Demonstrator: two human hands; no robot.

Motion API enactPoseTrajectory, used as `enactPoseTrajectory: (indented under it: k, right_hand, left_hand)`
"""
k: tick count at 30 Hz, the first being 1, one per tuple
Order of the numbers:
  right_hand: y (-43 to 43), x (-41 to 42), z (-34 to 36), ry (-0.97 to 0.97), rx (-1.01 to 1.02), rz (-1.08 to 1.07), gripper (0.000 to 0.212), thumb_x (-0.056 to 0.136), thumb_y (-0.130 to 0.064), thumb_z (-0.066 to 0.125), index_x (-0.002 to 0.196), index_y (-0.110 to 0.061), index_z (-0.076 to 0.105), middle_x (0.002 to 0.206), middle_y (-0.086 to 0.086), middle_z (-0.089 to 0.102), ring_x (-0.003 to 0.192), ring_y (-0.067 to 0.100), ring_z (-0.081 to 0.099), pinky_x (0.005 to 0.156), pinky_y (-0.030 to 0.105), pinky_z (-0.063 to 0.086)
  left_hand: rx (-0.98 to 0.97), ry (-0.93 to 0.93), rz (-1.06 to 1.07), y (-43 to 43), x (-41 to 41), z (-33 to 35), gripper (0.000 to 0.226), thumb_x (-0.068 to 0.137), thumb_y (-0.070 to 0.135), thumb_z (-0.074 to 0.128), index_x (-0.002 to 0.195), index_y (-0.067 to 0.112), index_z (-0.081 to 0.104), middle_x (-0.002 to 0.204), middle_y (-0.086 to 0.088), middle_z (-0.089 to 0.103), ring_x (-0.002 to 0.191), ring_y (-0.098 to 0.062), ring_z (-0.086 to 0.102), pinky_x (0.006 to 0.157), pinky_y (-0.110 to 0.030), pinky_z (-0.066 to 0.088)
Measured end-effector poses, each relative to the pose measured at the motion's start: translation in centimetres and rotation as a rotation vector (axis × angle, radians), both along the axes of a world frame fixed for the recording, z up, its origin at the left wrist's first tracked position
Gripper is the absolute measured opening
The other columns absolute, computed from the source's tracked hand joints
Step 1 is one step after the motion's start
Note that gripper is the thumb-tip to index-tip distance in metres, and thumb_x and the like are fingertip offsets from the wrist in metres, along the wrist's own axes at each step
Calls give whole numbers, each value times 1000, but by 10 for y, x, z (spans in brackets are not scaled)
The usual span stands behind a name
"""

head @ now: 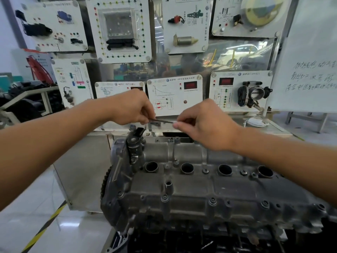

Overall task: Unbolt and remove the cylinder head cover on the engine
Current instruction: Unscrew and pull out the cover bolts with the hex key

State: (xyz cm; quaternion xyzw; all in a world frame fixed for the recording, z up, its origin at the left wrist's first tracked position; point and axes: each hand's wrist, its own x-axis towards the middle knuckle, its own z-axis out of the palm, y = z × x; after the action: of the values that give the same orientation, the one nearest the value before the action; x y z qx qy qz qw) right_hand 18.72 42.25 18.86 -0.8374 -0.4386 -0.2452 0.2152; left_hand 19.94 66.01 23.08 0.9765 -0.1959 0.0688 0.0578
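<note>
The grey cylinder head cover [209, 187] lies across the lower half of the view, with several round plug wells along its top and bolts [165, 197] along its near edge. Above its far side, my left hand [133, 108] and my right hand [202, 123] are raised. Between them they hold a thin dark bolt [161, 121], lying level. My left fingers pinch its left end and my right fingers pinch its right end. The bolt's exact shape is blurred.
A black sensor bracket [135, 141] stands on the cover's left end beside the timing cover [116, 179]. Behind the engine is a steel bench [273, 130] with a white mask [255, 122] and upright training panels [175, 95]. Hazard tape [45, 227] crosses the floor at left.
</note>
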Motion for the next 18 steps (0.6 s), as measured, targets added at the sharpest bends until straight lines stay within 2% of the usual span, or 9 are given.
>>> enactPoseTrajectory:
  k: [5, 9, 11, 14, 18]
  right_hand:
    - [12, -1, -23, 104, 86, -26, 26, 94, -24, 65, 79, -8, 77, 67, 3, 72, 61, 17, 64, 66, 30, 50]
    - [11, 1, -29, 211, 176, -41, 21, 93, -22, 68, 80, -11, 79, 69, 0, 73, 59, 6, 63, 57, 12, 44]
    - [11, 4, -31, 255, 222, -31, 22, 92, -20, 68, 75, -9, 78, 66, 0, 72, 55, 8, 62, 53, 12, 42]
    - [11, 8, -34, 312, 293, -9, 25, 92, -16, 68, 71, -7, 77, 60, -1, 70, 46, 0, 54, 48, 10, 37]
    - [10, 12, -39, 360, 322, 10, 26, 93, -15, 68, 71, -6, 76, 60, 1, 70, 43, -2, 50, 47, 8, 35]
  left_hand:
    - [-41, 98, -4, 12, 12, -8, 22, 80, 3, 79, 93, 20, 79, 76, 18, 75, 71, 9, 69, 73, -3, 50]
    - [58, 280, 74, 2, 22, 5, 22, 81, 3, 78, 89, 24, 78, 77, 15, 77, 75, 3, 72, 75, -12, 51]
    - [153, 327, 105, -6, 28, 10, 23, 81, 3, 78, 89, 25, 78, 79, 11, 77, 79, -3, 73, 80, -19, 54]
    - [218, 363, 130, -12, 31, 13, 29, 80, 5, 79, 77, 33, 75, 77, 10, 77, 84, -12, 75, 83, -26, 55]
    - [213, 339, 127, -9, 30, 11, 28, 81, 2, 77, 80, 30, 77, 78, 8, 78, 82, -10, 74, 85, -26, 57]
